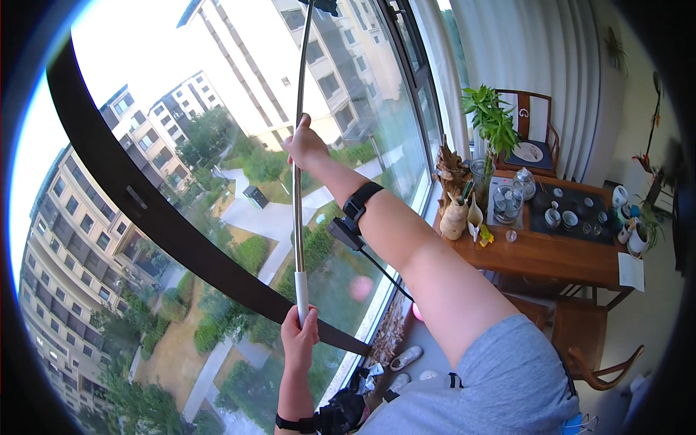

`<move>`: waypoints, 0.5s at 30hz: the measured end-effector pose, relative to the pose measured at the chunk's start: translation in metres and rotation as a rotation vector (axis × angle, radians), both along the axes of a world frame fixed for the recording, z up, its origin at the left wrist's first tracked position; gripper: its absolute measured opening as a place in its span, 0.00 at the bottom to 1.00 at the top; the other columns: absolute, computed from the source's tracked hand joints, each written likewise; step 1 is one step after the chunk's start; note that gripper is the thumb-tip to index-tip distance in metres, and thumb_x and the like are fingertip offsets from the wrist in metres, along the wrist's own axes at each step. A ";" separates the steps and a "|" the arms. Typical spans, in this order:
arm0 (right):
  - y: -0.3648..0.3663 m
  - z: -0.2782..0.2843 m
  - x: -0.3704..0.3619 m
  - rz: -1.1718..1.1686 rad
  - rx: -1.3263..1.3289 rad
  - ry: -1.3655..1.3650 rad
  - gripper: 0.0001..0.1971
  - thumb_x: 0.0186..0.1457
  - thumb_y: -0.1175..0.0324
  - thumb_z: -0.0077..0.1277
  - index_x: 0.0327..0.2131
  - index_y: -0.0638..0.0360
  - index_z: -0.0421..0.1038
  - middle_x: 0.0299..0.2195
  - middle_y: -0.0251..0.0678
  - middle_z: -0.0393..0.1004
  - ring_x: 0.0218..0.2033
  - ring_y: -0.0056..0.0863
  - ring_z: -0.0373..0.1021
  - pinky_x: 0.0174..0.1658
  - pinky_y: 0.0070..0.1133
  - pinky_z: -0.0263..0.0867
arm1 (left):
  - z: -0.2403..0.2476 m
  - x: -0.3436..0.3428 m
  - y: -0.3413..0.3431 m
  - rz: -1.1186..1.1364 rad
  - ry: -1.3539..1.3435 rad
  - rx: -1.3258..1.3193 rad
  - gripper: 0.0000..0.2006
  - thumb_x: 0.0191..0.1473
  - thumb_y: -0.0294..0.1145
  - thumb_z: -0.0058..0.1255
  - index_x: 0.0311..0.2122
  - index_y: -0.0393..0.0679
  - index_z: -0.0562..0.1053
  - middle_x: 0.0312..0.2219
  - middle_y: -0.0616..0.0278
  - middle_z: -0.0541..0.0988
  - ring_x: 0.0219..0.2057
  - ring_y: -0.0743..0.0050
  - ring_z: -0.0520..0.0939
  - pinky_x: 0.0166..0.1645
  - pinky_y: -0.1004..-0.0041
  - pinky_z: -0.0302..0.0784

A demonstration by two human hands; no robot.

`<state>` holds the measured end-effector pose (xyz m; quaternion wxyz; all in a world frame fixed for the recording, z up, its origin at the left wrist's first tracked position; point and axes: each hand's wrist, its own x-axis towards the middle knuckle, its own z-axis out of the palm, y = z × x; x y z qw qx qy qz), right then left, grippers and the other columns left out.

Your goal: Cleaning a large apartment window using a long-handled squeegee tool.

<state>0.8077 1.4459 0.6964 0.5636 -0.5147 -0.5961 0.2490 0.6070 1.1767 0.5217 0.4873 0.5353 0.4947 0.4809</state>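
Note:
A long telescopic pole (299, 217), silvery with a white grip sleeve (301, 290), stands nearly upright before a large window pane (395, 138). My left hand (299, 335) is closed round the lower end, at the white sleeve. Higher up, my right hand (307, 145) wraps round the metal shaft, its arm stretched out. At the pole's top, a dark head (324, 6) is partly cut off by the picture edge. Whether it touches the glass I cannot tell.
A dark window frame bar (174, 217) crosses the glass. To the right, a wooden table (536, 255) bears a leafy plant (491, 119), glass jars and a tea tray. Wooden chairs (580, 337) stand beside it. Dried flowers (388, 335) and shoes (406, 357) lie below the window.

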 end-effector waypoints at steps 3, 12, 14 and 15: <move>0.002 -0.019 0.003 -0.018 -0.040 0.020 0.16 0.56 0.67 0.40 0.42 0.62 0.46 0.18 0.37 0.74 0.17 0.30 0.73 0.20 0.25 0.71 | -0.012 0.000 -0.003 -0.001 -0.018 -0.055 0.08 0.59 0.35 0.50 0.34 0.41 0.68 0.15 0.75 0.62 0.13 0.90 0.60 0.16 0.82 0.52; -0.026 -0.112 -0.005 -0.003 -0.262 0.030 0.25 0.55 0.63 0.37 0.50 0.70 0.45 0.21 0.46 0.75 0.16 0.37 0.73 0.23 0.30 0.71 | -0.054 -0.036 -0.041 0.068 0.001 -0.202 0.10 0.57 0.36 0.52 0.32 0.41 0.67 0.13 0.76 0.60 0.11 0.90 0.57 0.14 0.81 0.48; -0.038 -0.132 -0.014 0.008 -0.324 0.048 0.25 0.55 0.62 0.37 0.50 0.71 0.44 0.21 0.47 0.74 0.15 0.35 0.72 0.20 0.29 0.70 | -0.063 -0.051 -0.053 0.159 0.133 -0.180 0.10 0.53 0.35 0.56 0.28 0.43 0.68 0.13 0.76 0.60 0.11 0.89 0.58 0.14 0.81 0.50; -0.044 -0.145 -0.020 0.008 -0.326 0.046 0.25 0.55 0.62 0.37 0.50 0.71 0.44 0.21 0.47 0.74 0.15 0.35 0.72 0.20 0.29 0.70 | -0.070 -0.062 -0.060 0.159 0.132 -0.182 0.10 0.53 0.35 0.56 0.28 0.43 0.68 0.13 0.76 0.60 0.11 0.89 0.58 0.14 0.81 0.50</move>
